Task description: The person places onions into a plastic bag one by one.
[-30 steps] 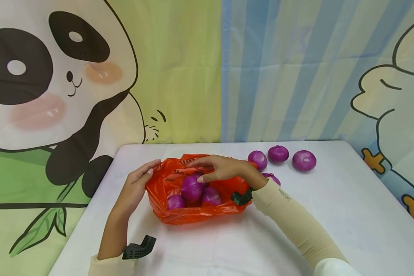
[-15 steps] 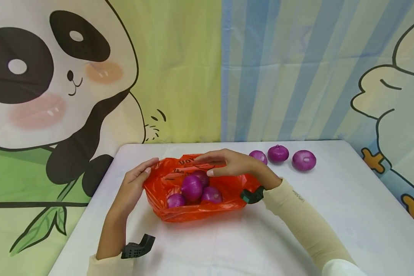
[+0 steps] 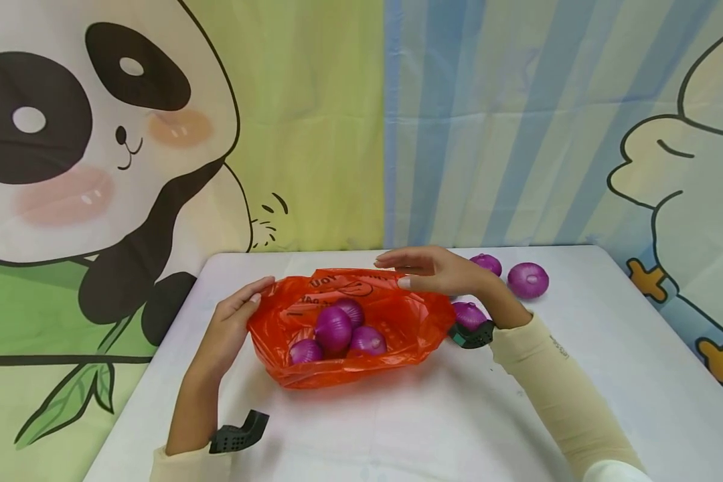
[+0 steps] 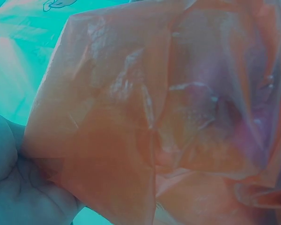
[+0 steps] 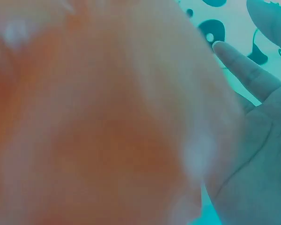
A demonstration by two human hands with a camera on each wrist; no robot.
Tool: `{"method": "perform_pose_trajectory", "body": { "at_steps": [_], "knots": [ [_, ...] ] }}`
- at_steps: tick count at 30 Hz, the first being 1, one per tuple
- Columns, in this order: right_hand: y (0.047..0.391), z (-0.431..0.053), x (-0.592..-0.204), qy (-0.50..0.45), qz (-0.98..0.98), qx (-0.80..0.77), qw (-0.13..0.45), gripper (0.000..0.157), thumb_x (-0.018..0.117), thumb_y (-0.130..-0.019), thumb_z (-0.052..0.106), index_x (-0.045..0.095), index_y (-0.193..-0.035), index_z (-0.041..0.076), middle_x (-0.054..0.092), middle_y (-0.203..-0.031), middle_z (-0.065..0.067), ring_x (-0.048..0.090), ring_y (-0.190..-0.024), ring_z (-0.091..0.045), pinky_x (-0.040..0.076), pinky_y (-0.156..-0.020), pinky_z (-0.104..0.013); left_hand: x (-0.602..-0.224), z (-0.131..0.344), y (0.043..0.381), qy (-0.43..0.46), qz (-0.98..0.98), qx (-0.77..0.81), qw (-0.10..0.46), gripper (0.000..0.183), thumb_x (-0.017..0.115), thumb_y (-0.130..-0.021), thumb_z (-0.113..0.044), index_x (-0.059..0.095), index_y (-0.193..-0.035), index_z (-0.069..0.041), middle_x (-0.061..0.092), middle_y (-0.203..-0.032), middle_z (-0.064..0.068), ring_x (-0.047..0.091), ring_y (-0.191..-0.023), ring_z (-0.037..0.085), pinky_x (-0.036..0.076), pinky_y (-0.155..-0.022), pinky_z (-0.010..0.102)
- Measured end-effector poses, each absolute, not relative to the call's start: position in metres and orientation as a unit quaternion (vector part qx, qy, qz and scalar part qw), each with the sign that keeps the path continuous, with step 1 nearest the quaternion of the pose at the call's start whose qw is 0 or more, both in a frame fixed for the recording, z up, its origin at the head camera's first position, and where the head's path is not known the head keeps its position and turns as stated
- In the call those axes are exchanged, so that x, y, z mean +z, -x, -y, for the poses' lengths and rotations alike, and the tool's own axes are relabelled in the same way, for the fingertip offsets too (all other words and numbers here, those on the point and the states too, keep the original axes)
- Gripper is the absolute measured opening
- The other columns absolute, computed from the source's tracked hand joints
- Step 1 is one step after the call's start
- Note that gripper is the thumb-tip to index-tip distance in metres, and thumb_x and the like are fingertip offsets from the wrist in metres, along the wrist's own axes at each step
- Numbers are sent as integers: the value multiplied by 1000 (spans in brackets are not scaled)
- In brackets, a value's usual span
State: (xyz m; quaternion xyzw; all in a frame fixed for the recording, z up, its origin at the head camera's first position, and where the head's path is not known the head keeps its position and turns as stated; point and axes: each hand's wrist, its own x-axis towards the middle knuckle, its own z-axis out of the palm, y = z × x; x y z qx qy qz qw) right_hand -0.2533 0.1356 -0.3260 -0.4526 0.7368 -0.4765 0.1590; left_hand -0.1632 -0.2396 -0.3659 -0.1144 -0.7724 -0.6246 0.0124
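Observation:
A red plastic bag (image 3: 328,376) lies with its mouth spread wide, and several purple onions (image 3: 333,328) rest inside it. My left hand (image 3: 231,328) holds the bag's left rim between thumb and fingers; the left wrist view shows the film running into that hand (image 4: 25,183). Over the bag's back right rim is my right hand (image 3: 442,273), its fingers loosely extended and holding nothing. In the right wrist view, blurred red film hides part of the right palm (image 5: 257,154).
Right of the bag, on the white table (image 3: 385,435), sit a near onion (image 3: 466,316), a far onion (image 3: 487,262) partly behind my right hand, and a large onion (image 3: 528,280). A cartoon-printed curtain (image 3: 313,134) stands behind the table.
My right hand has moved right, from above the onions in the bag to the bag's right rim. The left hand stays at the left rim, and the onions inside stay put.

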Motion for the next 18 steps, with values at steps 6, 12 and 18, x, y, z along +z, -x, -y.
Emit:
{"method": "perform_pose_trajectory", "body": {
  "at_steps": [6,12,18],
  "knots": [
    [254,-154,-334,438,-745,-484,136,47,60,-96,15,50,-141,6,52,-140,-8,46,-131,-31,40,-105,-40,-367,239,163,115,768,-630,7,43,34,-107,-18,40,-146,0,44,-146,14,41,-134,31,42,-98,22],
    [251,-177,-352,366,-770,-503,142,46,60,-96,16,51,-140,8,53,-139,-10,48,-128,-34,51,-94,-39,-368,238,163,112,769,-629,2,44,34,-107,-19,40,-146,-1,44,-146,14,40,-135,30,40,-100,24],
    [248,-197,-364,326,-781,-515,135,48,63,-94,15,51,-140,10,55,-137,-10,54,-122,-34,56,-85,-41,-368,238,164,114,772,-626,1,43,34,-107,-20,41,-146,-2,43,-147,13,39,-136,29,40,-101,24]
  ]
}}
